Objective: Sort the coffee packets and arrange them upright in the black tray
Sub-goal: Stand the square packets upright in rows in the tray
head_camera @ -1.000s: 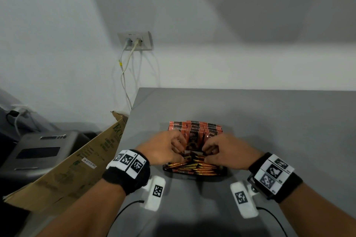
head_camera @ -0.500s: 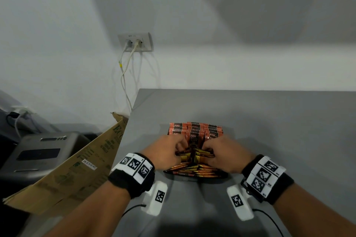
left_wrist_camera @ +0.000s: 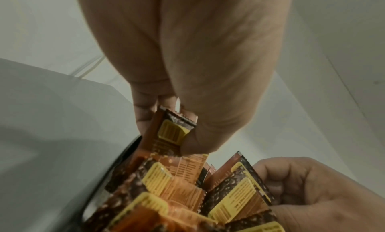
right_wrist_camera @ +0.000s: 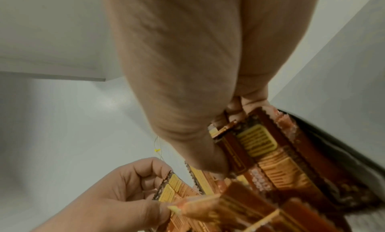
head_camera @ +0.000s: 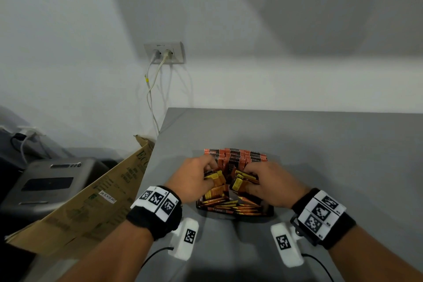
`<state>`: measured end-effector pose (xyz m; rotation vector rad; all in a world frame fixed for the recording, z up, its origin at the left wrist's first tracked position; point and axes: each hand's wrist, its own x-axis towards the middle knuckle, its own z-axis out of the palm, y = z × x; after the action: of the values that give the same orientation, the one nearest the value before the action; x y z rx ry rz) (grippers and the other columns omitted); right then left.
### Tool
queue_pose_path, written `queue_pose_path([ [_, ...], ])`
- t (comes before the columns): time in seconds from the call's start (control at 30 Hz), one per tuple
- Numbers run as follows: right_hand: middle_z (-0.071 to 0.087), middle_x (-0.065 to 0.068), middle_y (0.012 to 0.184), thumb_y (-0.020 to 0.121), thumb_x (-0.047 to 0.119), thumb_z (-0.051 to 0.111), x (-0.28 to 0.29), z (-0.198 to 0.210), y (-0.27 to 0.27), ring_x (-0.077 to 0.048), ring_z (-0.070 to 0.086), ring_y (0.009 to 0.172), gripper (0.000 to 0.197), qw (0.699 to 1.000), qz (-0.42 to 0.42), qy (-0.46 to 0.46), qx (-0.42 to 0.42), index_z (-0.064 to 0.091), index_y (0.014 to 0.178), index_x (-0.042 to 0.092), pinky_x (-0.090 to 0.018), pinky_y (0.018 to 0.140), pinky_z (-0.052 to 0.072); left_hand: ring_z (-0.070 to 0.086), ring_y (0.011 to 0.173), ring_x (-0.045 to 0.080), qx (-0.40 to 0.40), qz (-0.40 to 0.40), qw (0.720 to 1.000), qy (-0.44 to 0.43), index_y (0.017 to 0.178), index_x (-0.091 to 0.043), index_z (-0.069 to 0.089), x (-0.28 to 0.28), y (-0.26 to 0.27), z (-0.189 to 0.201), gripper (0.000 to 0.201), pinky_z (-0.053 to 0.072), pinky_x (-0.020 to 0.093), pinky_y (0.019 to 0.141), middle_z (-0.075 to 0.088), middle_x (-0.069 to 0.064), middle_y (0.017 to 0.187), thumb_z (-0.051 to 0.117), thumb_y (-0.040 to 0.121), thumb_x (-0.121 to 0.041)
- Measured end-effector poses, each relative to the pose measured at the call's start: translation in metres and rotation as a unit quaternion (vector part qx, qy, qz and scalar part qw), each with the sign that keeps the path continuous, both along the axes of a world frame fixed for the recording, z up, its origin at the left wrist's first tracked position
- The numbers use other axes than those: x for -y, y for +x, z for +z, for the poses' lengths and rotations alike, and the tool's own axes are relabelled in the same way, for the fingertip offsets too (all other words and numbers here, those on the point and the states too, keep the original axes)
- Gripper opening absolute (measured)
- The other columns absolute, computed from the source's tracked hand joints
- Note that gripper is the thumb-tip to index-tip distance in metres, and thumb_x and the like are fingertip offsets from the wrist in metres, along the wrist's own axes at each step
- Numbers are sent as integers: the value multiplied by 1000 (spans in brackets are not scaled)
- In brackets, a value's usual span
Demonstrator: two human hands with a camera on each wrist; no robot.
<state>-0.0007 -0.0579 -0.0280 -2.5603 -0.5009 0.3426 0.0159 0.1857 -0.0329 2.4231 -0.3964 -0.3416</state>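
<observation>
A black tray [head_camera: 267, 212] on the grey table holds orange-brown coffee packets [head_camera: 238, 158] standing upright in rows at its far end. Loose packets [head_camera: 238, 207] lie flat in its near end. My left hand [head_camera: 194, 181] pinches a bunch of packets [head_camera: 214, 176] with yellow label ends, thumb against fingers, as the left wrist view shows on the packets [left_wrist_camera: 166, 136]. My right hand [head_camera: 272, 183] grips another bunch of packets [head_camera: 242, 179], seen close in the right wrist view as packets [right_wrist_camera: 256, 141]. Both hands hover over the tray's middle, near each other.
A cardboard box [head_camera: 91, 199] leans against the table's left edge, with a grey machine [head_camera: 50, 183] beyond it. Cables hang from a wall socket [head_camera: 164, 52] behind the table's far left corner. Bare grey tabletop [head_camera: 343, 155] stretches to the right of the tray.
Both hands have lifted bunches of flat packets from the tray's near end and spread slightly apart; the packets now stand tilted up between the fingers.
</observation>
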Motion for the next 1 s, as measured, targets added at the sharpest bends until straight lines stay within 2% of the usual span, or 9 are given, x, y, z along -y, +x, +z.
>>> queue_pose_path([
  [0.13,65,17,87,89,26,74,4,4,-4,3,63,70,12,998,-29,43,-23,66,97,31,-10,54,44,64,86,8,-17,-2,1000,-26,108,-33,61,-2,-1,1,35,59,33,74,63,-11,97,72,83,-12],
  [0.3,72,10,91,89,27,73,10,7,-6,0,67,78,10,994,-54,84,-33,70,99,29,-16,64,53,67,83,13,-31,-12,999,-42,114,-34,61,-3,-4,3,39,60,40,71,66,-6,97,70,83,-12],
  [0.4,70,12,89,89,30,73,12,4,-9,0,67,74,9,996,-46,62,-40,66,93,34,-21,63,55,68,86,12,-65,-63,994,-55,119,-37,57,0,-8,9,41,58,30,69,69,-7,100,67,86,-15],
  [0.47,67,16,93,91,34,71,10,1,-12,0,66,76,11,999,-23,22,-39,63,97,36,-15,60,50,66,91,11,-65,-93,993,-24,119,-33,59,5,-10,13,37,55,25,74,66,-9,106,63,88,-15],
  [0.53,64,17,97,92,35,69,5,-1,-13,0,60,81,14,1000,-4,-30,1,64,105,35,-9,63,39,60,96,12,-42,-114,992,28,119,-29,64,8,-10,14,34,54,30,83,61,-6,110,60,87,-17],
  [0.6,62,15,99,92,35,66,0,-3,-14,-2,53,84,18,997,-5,-62,47,64,109,34,-10,63,32,57,102,13,-36,-132,989,62,119,-28,65,12,-10,12,34,52,33,90,57,-3,115,57,87,-20],
  [0.73,65,11,107,91,35,64,-4,-6,-15,-6,55,91,21,996,-18,-69,60,63,112,33,-19,73,39,50,109,14,-72,-151,982,81,119,-28,63,16,-10,9,32,46,29,96,50,-2,122,57,89,-20],
  [0.9,62,15,93,90,36,68,2,-4,-18,4,54,71,17,997,-51,-13,49,64,107,34,-9,59,36,61,96,17,-118,-142,978,98,116,-29,56,15,-8,8,26,47,27,72,61,-2,110,56,91,-23],
  [1.0,62,15,88,88,34,70,6,-3,-20,2,56,73,17,996,-68,13,54,66,104,33,-10,59,36,65,90,18,-122,-130,980,83,114,-31,53,15,-10,5,21,55,36,73,66,-1,103,52,94,-25],
])
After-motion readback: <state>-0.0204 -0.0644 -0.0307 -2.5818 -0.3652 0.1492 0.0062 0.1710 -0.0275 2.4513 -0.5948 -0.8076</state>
